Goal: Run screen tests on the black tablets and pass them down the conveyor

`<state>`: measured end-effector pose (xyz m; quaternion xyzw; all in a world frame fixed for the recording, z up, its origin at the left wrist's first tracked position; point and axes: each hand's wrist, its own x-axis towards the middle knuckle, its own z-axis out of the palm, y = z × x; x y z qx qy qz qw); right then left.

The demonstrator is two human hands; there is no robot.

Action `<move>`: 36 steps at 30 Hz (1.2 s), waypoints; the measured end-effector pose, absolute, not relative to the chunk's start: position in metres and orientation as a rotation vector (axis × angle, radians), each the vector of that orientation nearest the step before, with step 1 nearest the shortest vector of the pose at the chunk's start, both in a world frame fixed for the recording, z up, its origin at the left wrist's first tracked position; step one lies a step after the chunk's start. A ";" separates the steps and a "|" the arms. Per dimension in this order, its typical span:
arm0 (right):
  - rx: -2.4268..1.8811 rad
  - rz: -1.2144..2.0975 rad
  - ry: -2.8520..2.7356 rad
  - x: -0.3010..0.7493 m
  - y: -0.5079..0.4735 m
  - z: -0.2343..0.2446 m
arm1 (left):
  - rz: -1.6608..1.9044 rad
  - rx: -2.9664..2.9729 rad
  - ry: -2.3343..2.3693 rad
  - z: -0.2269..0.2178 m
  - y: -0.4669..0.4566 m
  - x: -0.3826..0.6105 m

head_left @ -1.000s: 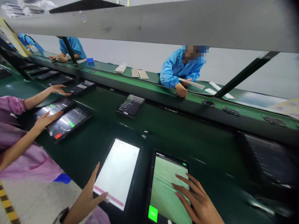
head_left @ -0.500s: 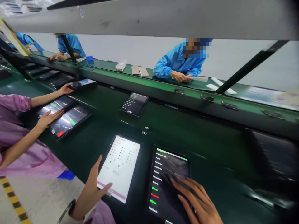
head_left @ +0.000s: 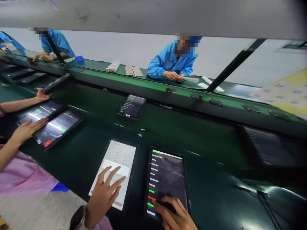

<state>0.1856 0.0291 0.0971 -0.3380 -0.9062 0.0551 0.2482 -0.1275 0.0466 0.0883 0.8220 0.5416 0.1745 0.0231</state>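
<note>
The left hand [head_left: 103, 195] has come off the lower left edge of the white tablet [head_left: 114, 172] and now lies flat over its screen, fingers spread and apart, fingertips on a pale dialog box that was not up half a second ago. The right hand [head_left: 175, 217] has slid down the dark tablet [head_left: 166, 182] to its bottom rows; its fingers are curled loosely, a fingertip at the red bar, gripping nothing. That screen was plain green a second ago and now shows a list of lines with green and red marks, so both screens look to have moved on a page and both hands are tapping, not holding.

Both tablets are flat glossy glass slabs with thin black rims and rounded corners, lying side by side, just apart, at the near edge of the dark green counter [head_left: 211, 179], whose belt surface is smooth and faintly shiny. A third tablet [head_left: 131, 107] lies further up the belt, well apart. A dark watch [head_left: 78, 218] sits on the left wrist.

At the left a co-worker's hand [head_left: 27, 129] rests on two more tablets [head_left: 48, 123], while their other hand has tilted another up off the belt. Across the counter a blue sleeve [head_left: 163, 64] leans on the far rail
</note>
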 end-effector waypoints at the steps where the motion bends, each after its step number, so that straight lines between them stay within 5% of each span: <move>1: -0.934 0.172 -2.450 0.185 0.029 0.098 | 0.539 2.545 1.676 0.088 0.048 -0.127; 18: -1.053 0.333 -2.378 0.182 0.022 0.101 | 0.643 2.442 1.672 0.086 0.031 -0.102; 26: -1.213 0.692 -1.978 0.205 0.094 0.117 | 0.797 1.852 1.220 0.051 -0.006 -0.033; 36: -1.696 1.405 -1.431 0.204 0.256 0.111 | 0.764 1.861 1.287 0.009 -0.012 -0.008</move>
